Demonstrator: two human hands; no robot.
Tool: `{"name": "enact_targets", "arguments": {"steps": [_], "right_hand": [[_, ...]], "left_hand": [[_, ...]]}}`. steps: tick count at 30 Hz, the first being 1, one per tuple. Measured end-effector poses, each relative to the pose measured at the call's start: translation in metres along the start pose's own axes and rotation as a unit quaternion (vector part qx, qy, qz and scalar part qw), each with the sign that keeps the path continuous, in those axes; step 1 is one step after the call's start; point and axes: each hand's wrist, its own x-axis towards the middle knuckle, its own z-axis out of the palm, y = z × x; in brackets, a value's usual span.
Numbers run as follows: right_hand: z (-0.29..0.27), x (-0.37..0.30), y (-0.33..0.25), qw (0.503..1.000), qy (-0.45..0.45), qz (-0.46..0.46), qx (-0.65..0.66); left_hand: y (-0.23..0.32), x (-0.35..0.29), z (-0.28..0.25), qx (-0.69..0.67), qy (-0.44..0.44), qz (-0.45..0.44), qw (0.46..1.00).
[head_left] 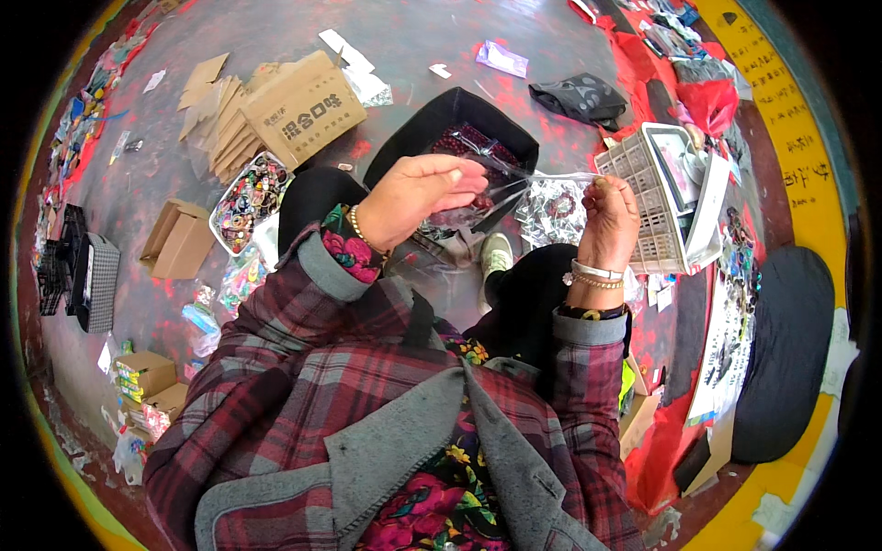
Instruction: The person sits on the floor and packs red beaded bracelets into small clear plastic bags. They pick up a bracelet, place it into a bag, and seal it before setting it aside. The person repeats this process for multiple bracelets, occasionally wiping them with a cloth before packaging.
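A thin, clear plastic bag [528, 186] hangs in the air in front of me, drawn taut above the floor between my raised hands. At its right end, my right hand [608, 216] pinches the film between thumb and fingers. At the other end, my left hand [421, 197] has its fingers drawn close together against the plastic; whether they grip it, I cannot tell.

The work on this bag looks to be midway: the film is picked up and stretched, but it is not yet set down. Whether anything is inside, or its mouth is open, the glare hides.

Just beyond and below my left hand, dark red beads [478, 147] lie in an open black box [412, 136], so that stock does not look used up. Beside the box, to its right, sits a pile of shiny, clear-wrapped pieces [551, 213], perhaps the finished share.

Farther right stands a slatted, off-white plastic crate [634, 207]; to the left, multicoloured beaded pieces [253, 202] fill a white tray [215, 230] near a brown cardboard box [299, 110].
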Motion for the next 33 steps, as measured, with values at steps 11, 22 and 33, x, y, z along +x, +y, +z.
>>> {"name": "enact_targets", "arguments": {"steps": [11, 22, 33], "right_hand": [[-0.069, 0.034, -0.006, 0.994, 0.082, 0.025, -0.07], [-0.045, -0.035, 0.04, 0.821, -0.137, 0.006, -0.554], [-0.037, -0.071, 0.076, 0.749, -0.292, 0.034, -0.594]], "left_hand": [[0.0, 0.002, -0.029, -0.047, 0.063, 0.046, 0.996], [-0.027, 0.02, -0.066, -0.014, 0.137, 0.084, 0.987], [-0.032, 0.021, -0.063, -0.007, 0.131, 0.069, 0.989]]}}
